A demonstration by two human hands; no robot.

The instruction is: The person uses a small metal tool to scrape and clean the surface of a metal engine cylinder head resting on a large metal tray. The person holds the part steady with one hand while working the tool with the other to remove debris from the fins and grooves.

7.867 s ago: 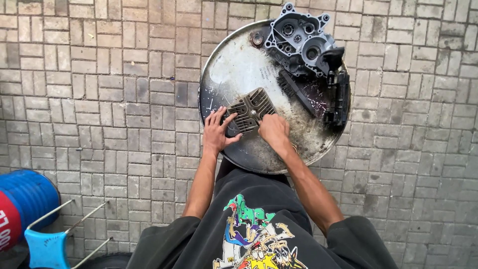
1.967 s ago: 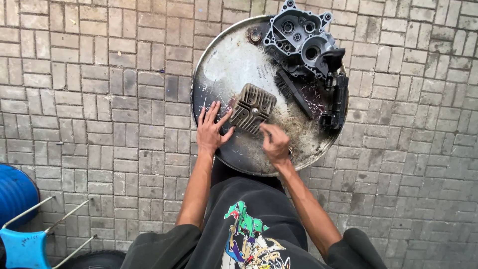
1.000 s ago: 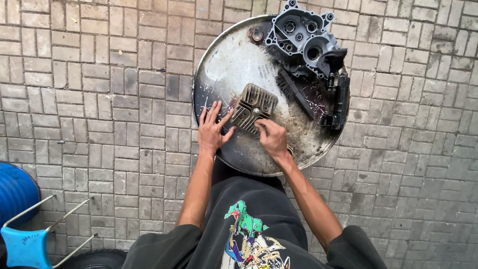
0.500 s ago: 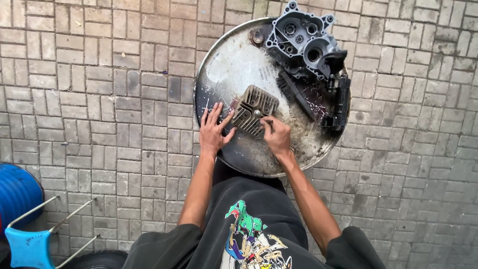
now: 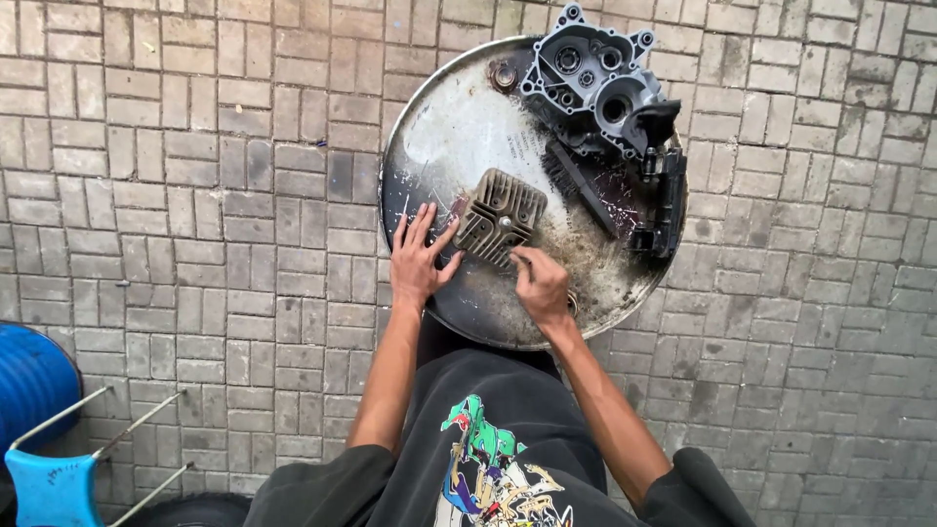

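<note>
A finned cylinder head [image 5: 500, 217] is being cleaned mid-drum lid [image 5: 439, 146]: steadied by the flat, spread left hand [image 5: 420, 259], scrubbed by the right hand [image 5: 542, 283], whose grip cannot be told; firm bracing is needed next

There is one big round metal tray [image 5: 439, 146] on the brick ground. On the tray sits one ribbed metal block with fins [image 5: 500, 217], near the middle. There is one big grey engine case [image 5: 595, 83] at the far edge of the tray. There is one long black brush [image 5: 578, 187] beside it, and one dark part [image 5: 669, 200] by the right edge, maybe two stuck together; it is hard to tell. There are two hands: one left hand [image 5: 418, 262] and one right hand [image 5: 543, 285]. Off the tray there is one blue barrel [image 5: 29, 381] and one blue chair [image 5: 49, 483].
</note>
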